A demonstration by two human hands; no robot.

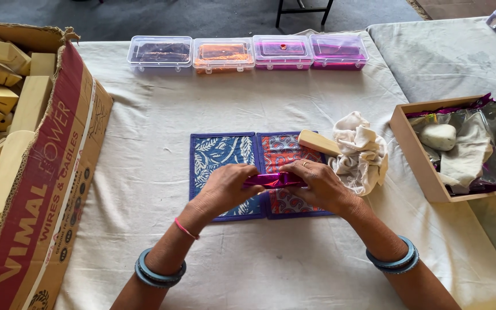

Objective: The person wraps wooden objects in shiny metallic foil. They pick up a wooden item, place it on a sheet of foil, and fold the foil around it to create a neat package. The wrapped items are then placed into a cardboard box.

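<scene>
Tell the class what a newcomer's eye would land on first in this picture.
At the table's centre, the left hand and right hand pinch a shiny magenta strip over two patterned cloth mats. Along the far edge stand four clear plastic boxes, and a cardboard box of wooden blocks fills the left side.

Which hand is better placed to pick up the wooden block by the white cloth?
Right. The right hand is just below the wooden block and beside the white cloth; the left hand would have to cross over. Both pinch the purple strip.
</scene>
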